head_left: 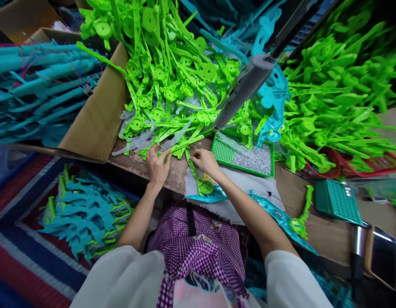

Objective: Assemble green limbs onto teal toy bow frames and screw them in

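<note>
My left hand [158,166] is at the front edge of a heap of bright green plastic parts [159,72], its fingers curled inward. Close to its fingertips lie a translucent plastic strip [178,137] and green pieces; what the fingers hold is hidden. My right hand [205,162] is closed in a pinch by the upper end of a long green plastic part [198,177], which rests on a pale cloth. Whatever is between those fingertips is too small to make out. Just beyond the right hand, a green tray [222,149] contains many small silvery metal pieces [255,159].
A grey powered screwdriver [246,87] hangs over the tray. Left stands a cardboard box [95,115] beside turquoise parts [40,85]. More green parts [339,102] fill red baskets [371,164] at right, near a teal basket [337,201] and a phone [382,256].
</note>
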`<action>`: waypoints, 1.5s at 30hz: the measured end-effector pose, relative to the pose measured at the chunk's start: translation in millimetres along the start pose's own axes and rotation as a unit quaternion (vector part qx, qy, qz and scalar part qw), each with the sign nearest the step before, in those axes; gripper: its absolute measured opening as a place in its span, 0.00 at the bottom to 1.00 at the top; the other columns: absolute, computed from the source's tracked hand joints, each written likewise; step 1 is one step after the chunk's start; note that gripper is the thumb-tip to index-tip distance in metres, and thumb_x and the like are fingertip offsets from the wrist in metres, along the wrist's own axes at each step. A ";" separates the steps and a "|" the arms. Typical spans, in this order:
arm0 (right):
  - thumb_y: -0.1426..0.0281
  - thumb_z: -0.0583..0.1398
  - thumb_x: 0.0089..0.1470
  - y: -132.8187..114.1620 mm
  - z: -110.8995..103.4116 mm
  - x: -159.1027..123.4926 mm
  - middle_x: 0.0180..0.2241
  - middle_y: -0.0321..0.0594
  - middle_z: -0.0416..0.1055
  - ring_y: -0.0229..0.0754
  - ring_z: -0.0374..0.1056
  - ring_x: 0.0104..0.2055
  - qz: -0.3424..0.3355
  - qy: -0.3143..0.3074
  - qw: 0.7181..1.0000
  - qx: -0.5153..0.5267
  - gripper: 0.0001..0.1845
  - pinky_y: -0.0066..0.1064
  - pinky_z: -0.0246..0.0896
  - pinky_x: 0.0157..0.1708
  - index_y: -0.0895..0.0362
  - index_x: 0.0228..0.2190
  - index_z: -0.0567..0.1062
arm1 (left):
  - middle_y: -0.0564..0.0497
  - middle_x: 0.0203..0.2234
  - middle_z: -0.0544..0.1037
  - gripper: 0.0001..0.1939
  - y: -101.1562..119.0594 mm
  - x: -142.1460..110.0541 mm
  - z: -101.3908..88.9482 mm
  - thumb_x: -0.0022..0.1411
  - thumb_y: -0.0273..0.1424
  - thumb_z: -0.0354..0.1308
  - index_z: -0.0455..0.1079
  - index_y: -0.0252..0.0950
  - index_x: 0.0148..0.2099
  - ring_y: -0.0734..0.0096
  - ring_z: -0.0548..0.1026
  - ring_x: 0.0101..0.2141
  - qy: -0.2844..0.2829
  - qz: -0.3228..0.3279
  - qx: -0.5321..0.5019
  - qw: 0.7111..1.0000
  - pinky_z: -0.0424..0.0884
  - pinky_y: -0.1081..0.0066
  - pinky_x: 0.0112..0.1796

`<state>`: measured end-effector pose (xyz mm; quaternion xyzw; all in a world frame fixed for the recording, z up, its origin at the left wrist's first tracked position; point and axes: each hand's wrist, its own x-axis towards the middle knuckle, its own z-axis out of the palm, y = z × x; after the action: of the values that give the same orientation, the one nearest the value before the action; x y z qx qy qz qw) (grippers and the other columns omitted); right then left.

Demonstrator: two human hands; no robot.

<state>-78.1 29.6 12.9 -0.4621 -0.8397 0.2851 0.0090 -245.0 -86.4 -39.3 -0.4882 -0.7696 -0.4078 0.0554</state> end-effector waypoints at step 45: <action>0.69 0.56 0.62 37.1 -22.2 -63.8 0.37 0.43 0.78 0.43 0.72 0.38 -0.051 0.081 0.993 0.072 0.12 0.32 0.63 0.40 0.56 0.37 0.80 | 0.40 0.52 0.77 0.18 5.4 -0.1 -0.5 0.68 0.40 0.58 0.77 0.43 0.57 0.50 0.71 0.53 -0.137 0.095 0.047 0.985 0.61 0.54 0.53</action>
<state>-6.8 5.5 29.2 -0.4388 -0.8357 0.3059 0.1247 -240.9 -85.8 -35.9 -0.6072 -0.7383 -0.2933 0.0106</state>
